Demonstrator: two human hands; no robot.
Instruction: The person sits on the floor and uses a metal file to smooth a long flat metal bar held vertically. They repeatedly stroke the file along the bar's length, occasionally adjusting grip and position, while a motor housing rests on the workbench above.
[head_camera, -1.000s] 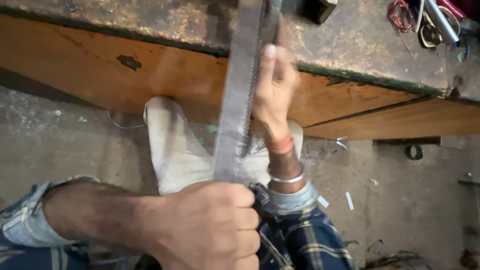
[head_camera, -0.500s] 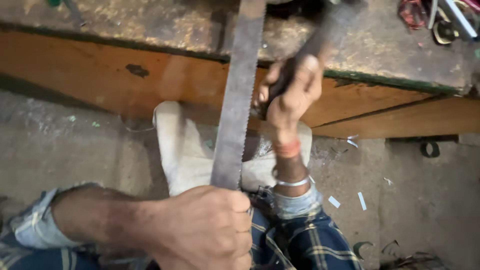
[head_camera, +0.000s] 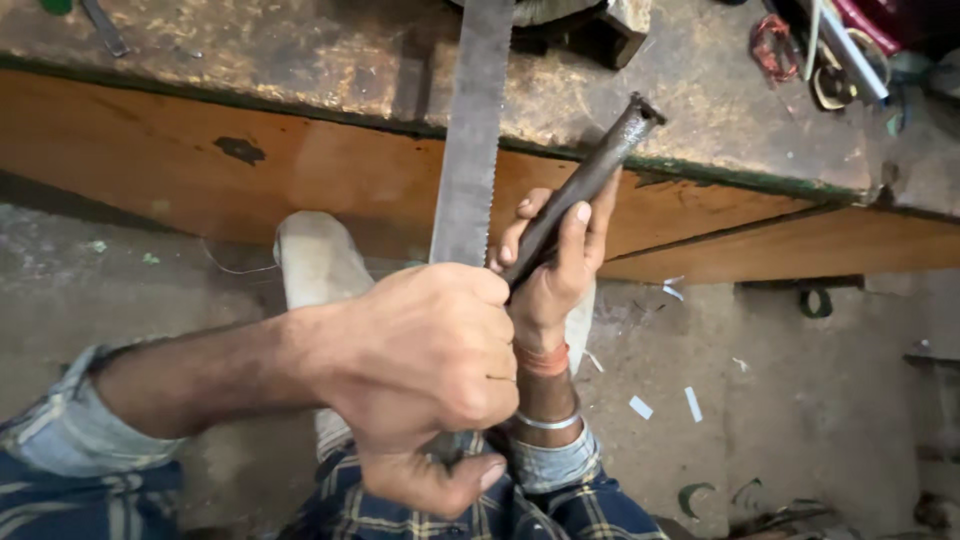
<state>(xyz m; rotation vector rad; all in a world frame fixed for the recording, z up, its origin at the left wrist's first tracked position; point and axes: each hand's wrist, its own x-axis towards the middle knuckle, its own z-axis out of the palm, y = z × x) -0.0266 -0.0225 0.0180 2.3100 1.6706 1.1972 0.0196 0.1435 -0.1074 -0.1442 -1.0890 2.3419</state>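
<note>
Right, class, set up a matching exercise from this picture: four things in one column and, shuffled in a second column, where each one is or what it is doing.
Things:
1. Left hand
2. Right hand
3. Saw blade
4. White scraps

Places or states:
A. Lying scattered on the grey floor
B. Gripping a dark metal pipe that points up toward the bench
C. Closed in a fist around the near end of the long toothed strip
D. Running from the fist up across the workbench edge

Pairs: 1-C, 2-B, 3-D, 4-A
</note>
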